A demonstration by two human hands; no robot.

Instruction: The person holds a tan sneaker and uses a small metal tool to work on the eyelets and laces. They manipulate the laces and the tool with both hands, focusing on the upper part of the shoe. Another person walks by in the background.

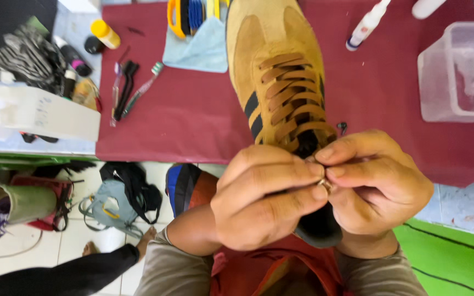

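**Both hands pinch the lace at the top of a tan shoe**

I see my left hand (264, 200) and right hand (377, 186) meeting just below the centre of the view, knuckles toward me. The fingers (281, 170) of the left hand are curled and pressed together, and its thumb and forefinger meet those of the right hand on a short end of tan lace (325, 185). The right hand's fingers are folded in as well, closing on the same bit of lace, so both hands touch each other at the fingertips.

The tan suede shoe (272, 49) lies toe away from me, with dark side stripes and flat tan lacing up its front. Its heel end sits under my hands, and its front part rests over the dark red cloth (187, 109) covering the tabletop.

Beyond the toe lies a light blue rag (198, 52) with brushes on it. To the left of the cloth are a yellow-capped bottle (105, 34) and some small toothbrushes (141, 90). At far right stands a clear plastic box (459, 71), with a white spray bottle (367, 24) near it.
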